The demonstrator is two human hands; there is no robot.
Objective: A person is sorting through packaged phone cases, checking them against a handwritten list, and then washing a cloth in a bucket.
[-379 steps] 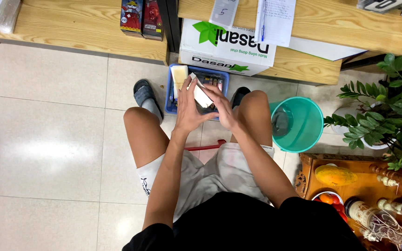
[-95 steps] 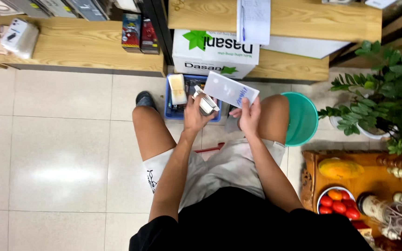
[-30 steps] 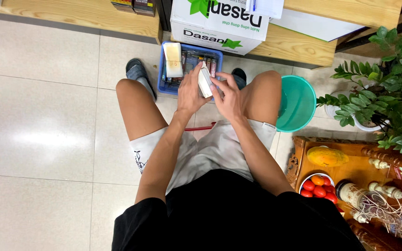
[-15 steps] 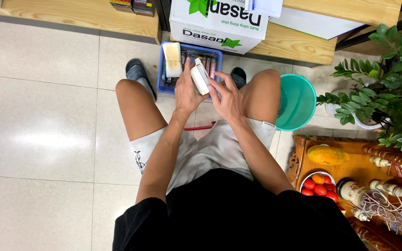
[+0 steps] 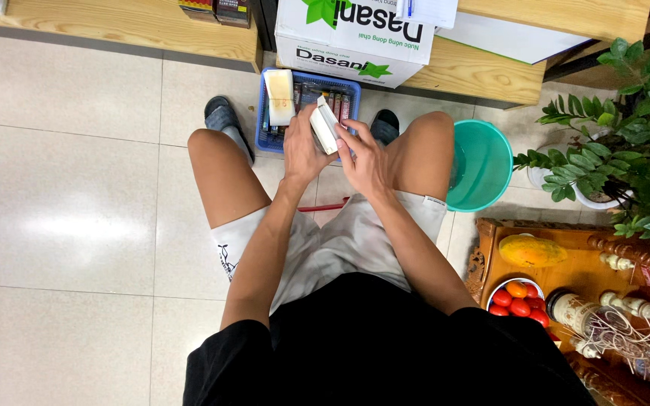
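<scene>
Viewpoint: looking straight down at a person who is sitting with knees apart on a pale tiled floor [image 5: 77, 210].
Left hand: the left hand [image 5: 304, 150] is closing its fingers around the lower end of a small white box [image 5: 326, 125], gripping it firmly.
Right hand: the right hand [image 5: 366, 159] is curling against the box's other side, fingertips pressing its edge, so both hands are sharing the hold.
Where the box is: it is being held tilted in the air between the knees, just above a blue basket [image 5: 265, 134] on the floor.
Basket: it is holding a pale flat pack and a row of small dark items.
Step in hand: the box seems to be getting worked at one end, probably opened or closed.
Next move: this will likely call for a steady left grip while the right fingertips are working the flap.
Nearby: a teal bucket [image 5: 490, 169] is standing beside the right knee.
</scene>
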